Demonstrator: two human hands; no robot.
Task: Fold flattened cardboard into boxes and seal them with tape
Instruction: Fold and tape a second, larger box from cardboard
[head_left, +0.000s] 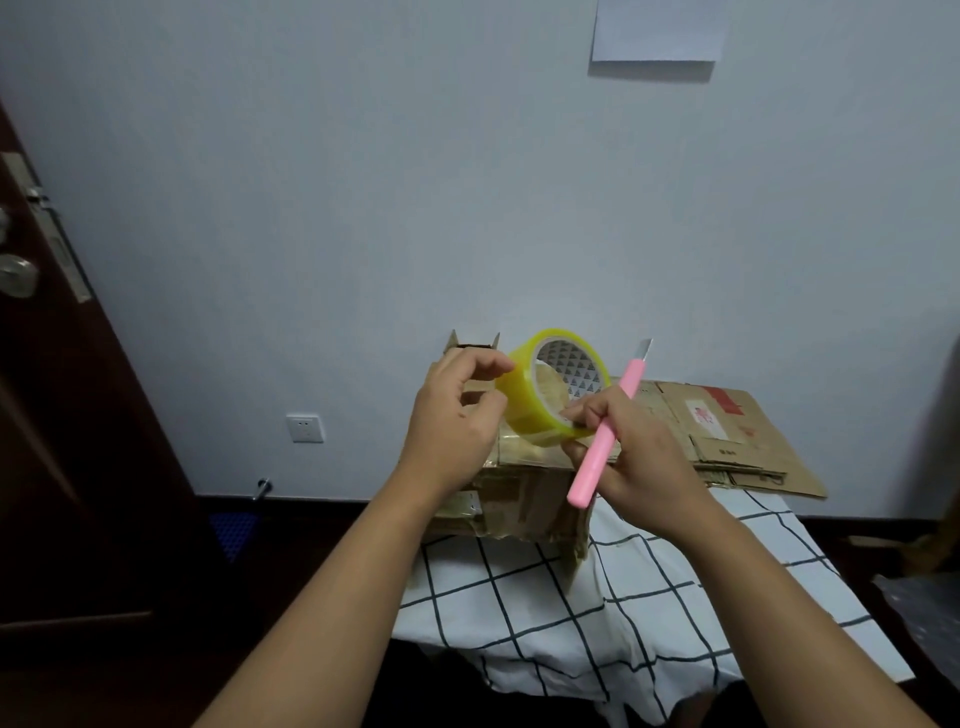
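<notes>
A yellow roll of tape (540, 400) is held up above a folded cardboard box (524, 499) that stands on the table. My right hand (639, 457) pinches the roll's lower right rim and also grips a pink utility knife (605, 436), whose blade points up. My left hand (457, 415) is at the roll's left side, thumb and fingertips curled against its outer surface. The box's top shows shiny tape strips, and my hands hide part of it.
A stack of flattened cardboard (727, 436) lies at the back right of the table. A white cloth with a black grid (613, 613) covers the table. A dark door (57, 415) stands at the left, and the wall (415, 182) is close behind the table.
</notes>
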